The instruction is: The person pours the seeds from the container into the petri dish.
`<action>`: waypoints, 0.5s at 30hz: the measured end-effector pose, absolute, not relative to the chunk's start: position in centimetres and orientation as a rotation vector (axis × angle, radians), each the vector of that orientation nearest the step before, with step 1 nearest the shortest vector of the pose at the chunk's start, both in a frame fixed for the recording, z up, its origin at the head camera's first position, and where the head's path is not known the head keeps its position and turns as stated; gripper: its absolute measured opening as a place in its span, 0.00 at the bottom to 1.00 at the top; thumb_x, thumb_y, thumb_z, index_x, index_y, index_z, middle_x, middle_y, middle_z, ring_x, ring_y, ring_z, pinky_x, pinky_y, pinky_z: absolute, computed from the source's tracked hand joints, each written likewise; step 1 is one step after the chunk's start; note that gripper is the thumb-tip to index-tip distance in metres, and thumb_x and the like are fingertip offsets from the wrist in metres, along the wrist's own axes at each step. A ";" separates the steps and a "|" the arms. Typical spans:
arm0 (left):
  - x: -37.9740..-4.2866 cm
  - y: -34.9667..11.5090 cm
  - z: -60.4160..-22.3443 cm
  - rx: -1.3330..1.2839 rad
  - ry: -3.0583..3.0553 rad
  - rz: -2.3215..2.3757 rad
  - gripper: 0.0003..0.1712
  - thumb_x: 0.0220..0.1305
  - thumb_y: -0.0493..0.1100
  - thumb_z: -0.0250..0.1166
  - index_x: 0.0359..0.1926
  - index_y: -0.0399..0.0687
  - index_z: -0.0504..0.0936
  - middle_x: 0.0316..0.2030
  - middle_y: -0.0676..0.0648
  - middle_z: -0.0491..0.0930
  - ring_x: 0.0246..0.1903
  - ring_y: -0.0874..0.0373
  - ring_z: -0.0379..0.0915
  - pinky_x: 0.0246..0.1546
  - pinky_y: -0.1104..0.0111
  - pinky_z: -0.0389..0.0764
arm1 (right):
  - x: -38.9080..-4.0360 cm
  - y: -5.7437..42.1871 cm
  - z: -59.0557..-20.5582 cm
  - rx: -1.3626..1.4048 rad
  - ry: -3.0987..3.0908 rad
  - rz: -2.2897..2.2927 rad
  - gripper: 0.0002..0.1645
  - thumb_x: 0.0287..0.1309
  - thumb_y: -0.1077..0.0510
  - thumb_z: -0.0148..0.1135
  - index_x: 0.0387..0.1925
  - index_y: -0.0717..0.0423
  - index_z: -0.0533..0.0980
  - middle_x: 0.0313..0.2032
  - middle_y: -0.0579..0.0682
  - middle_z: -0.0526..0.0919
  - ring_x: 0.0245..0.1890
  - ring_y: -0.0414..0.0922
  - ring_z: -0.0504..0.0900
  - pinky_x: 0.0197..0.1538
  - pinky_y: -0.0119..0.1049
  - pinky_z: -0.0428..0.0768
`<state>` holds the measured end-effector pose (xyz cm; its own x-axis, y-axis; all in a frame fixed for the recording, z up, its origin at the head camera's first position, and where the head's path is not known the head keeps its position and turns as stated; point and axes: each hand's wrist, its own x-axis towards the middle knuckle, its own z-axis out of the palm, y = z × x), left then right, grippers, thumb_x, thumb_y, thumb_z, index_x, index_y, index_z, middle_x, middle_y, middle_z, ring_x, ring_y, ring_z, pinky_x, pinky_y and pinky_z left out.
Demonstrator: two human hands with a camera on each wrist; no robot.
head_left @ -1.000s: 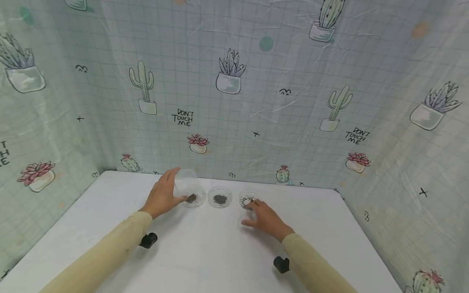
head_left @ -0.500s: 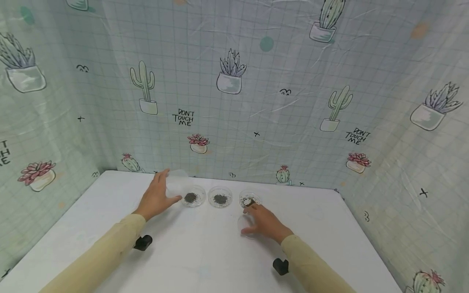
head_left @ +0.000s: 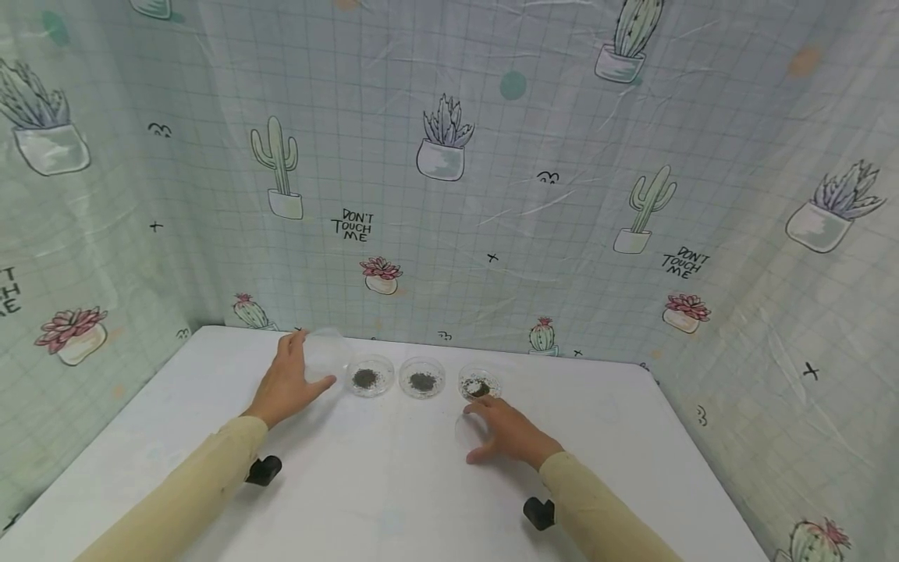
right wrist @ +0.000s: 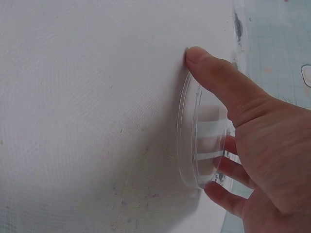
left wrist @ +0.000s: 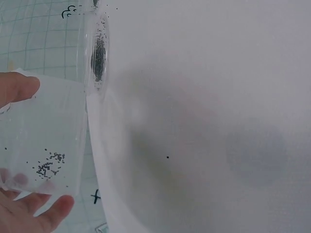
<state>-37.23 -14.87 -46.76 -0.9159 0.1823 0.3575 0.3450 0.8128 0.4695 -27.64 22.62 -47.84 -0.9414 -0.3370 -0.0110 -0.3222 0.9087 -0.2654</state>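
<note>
My left hand [head_left: 286,378] holds a clear plastic cup [head_left: 325,353] at the left end of a row of petri dishes. In the left wrist view the thumb is on one side of the cup and the fingers on the other; small dark grains [left wrist: 50,165] show in it. The left dish [head_left: 382,382] and middle dish [head_left: 422,392] each hold a dark granular heap. In the right dish [head_left: 495,375] lie dark and white grains. My right hand [head_left: 507,432] spreads its thumb and fingers around a clear petri dish lid [right wrist: 187,145] on the table.
The white table [head_left: 393,484] ends at the back against a hanging cactus-print cloth [head_left: 449,218], which also covers both sides. The dishes stand close to that back edge. Black wrist devices show under the left sleeve [head_left: 204,476] and the right sleeve [head_left: 597,507].
My left hand has carried the cup leftward, off the left dish to beside it. My right hand has spread wider, its thumb moving toward me past the lid's near edge.
</note>
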 end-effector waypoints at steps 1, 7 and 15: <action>-37.2 -15.0 -46.8 -0.407 -2.708 -0.787 0.57 0.48 0.55 0.68 0.67 0.34 0.45 0.61 0.30 0.51 0.54 0.35 0.63 0.52 0.43 0.69 | -27.6 22.6 -47.8 -0.523 3.015 -0.404 0.47 0.30 0.38 0.74 0.55 0.49 0.70 0.58 0.51 0.70 0.59 0.50 0.69 0.62 0.45 0.69; -37.3 -15.5 -47.5 -0.414 -2.743 -0.806 0.57 0.49 0.55 0.67 0.67 0.32 0.44 0.61 0.30 0.50 0.55 0.35 0.61 0.54 0.44 0.68 | -27.6 22.5 -47.5 -0.543 3.025 -0.364 0.45 0.32 0.38 0.73 0.56 0.48 0.70 0.58 0.52 0.70 0.60 0.51 0.69 0.63 0.45 0.69; -37.0 -15.8 -47.8 -0.388 -2.792 -0.837 0.56 0.50 0.54 0.67 0.67 0.31 0.44 0.62 0.30 0.49 0.56 0.34 0.60 0.56 0.43 0.65 | -27.9 22.5 -46.9 -0.604 3.052 -0.392 0.45 0.35 0.36 0.71 0.57 0.48 0.69 0.57 0.51 0.70 0.58 0.49 0.70 0.62 0.44 0.69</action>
<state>-36.96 -15.80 -47.80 -0.9455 0.1912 0.2637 0.3047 0.8053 0.5086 -27.88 22.48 -46.93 -0.9257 -0.3758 0.0423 -0.3743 0.8944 -0.2448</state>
